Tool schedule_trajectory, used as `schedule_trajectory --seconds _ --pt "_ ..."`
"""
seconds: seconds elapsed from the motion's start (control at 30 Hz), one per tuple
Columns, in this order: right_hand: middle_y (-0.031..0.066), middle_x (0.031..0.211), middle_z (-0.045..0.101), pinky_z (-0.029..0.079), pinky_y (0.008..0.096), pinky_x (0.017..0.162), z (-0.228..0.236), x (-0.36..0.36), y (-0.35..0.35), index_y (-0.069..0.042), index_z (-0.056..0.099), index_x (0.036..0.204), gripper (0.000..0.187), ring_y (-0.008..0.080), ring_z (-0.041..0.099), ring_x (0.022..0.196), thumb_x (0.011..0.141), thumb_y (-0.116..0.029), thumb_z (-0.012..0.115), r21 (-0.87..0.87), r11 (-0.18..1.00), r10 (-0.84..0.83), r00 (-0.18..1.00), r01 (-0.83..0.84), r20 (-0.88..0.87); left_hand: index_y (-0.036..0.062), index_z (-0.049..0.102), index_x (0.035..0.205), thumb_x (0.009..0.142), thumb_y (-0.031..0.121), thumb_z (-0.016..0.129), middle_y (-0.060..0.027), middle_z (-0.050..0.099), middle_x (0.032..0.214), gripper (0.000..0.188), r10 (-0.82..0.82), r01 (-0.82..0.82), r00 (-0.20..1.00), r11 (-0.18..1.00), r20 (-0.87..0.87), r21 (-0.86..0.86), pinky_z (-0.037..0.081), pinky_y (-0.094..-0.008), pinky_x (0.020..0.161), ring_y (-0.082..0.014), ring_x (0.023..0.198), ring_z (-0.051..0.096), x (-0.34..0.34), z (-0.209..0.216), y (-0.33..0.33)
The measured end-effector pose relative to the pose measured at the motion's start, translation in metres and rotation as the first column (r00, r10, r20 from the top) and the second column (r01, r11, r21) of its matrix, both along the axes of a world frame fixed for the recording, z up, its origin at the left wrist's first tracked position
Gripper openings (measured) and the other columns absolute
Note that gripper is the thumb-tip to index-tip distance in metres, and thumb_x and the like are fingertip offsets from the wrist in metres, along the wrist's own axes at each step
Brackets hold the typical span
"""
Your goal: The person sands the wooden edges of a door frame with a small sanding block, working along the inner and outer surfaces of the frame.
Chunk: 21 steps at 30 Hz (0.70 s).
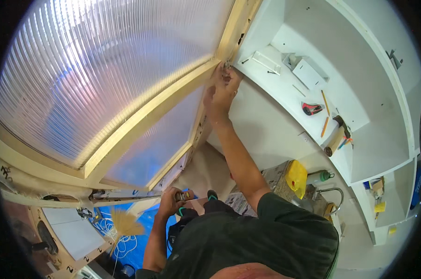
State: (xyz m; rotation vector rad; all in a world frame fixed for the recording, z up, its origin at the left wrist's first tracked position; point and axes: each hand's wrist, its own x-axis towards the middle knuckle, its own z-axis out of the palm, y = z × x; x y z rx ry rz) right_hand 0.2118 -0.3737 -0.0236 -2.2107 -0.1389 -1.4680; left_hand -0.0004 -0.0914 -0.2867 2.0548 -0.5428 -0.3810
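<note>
My right hand (223, 90) is raised to where a pale wooden door frame (152, 100) meets the white cabinet (261, 76). Its fingers are pinched around something small at that corner, too small to make out. Ribbed translucent panels (126, 51) fill the frame. Low down, beside the frame's bottom end, my left hand (169, 201) is closed around a small brown object with a dark face (185, 195). Its kind cannot be told from here.
On the cabinet shelf lie a red and black utility knife (312, 109), a hammer (335, 139), pencils (325, 103) and a white box (309, 73). Below are a yellow container (296, 178) and a curved tap (337, 189). A broom head (126, 223) and white cord (109, 228) lie over blue sheeting (147, 228).
</note>
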Motion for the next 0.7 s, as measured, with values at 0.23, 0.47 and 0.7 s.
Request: schedule_trajectory --seconds 0.23,0.47,0.7 --pt "0.0231 0.135 0.049 0.047 0.0471 0.106 0.050 0.002 -0.003 0.002 0.038 0.164 0.084 0.0411 0.055 0.123 0.083 0.015 0.052 -0.017 0.999 -0.043 0.993 0.041 -0.112 0.0055 0.070 0.110 0.067 0.009 0.095 -0.0176 0.069 0.108 0.050 0.001 -0.003 0.999 0.999 0.046 0.034 0.054 -0.0491 0.093 -0.0399 0.107 0.067 0.000 -0.019 0.000" --pt "0.0203 0.127 0.060 0.052 0.0458 0.096 0.047 0.003 -0.015 0.002 0.056 0.151 0.062 0.0384 0.063 0.114 0.090 0.007 0.061 -0.025 0.998 0.063 0.998 -0.062 0.019 0.0041 0.068 0.114 0.070 0.018 0.099 -0.0169 0.070 0.107 0.056 0.109 -0.113 0.989 0.993 0.103 0.038 0.055 -0.0442 0.093 -0.0358 0.104 0.069 0.005 -0.009 0.003" --pt "0.0135 0.112 0.068 0.054 0.0414 0.083 0.090 0.036 -0.056 -0.002 0.070 0.132 0.039 0.0286 0.067 0.092 0.095 -0.011 0.076 0.004 0.981 0.190 0.959 -0.195 0.208 -0.0024 0.063 0.127 0.088 0.018 0.089 -0.0066 0.074 0.102 0.051 0.304 -0.361 0.928 0.877 -0.214 -0.318 0.056 -0.0351 0.089 -0.0206 0.096 0.071 0.031 0.070 -0.040"
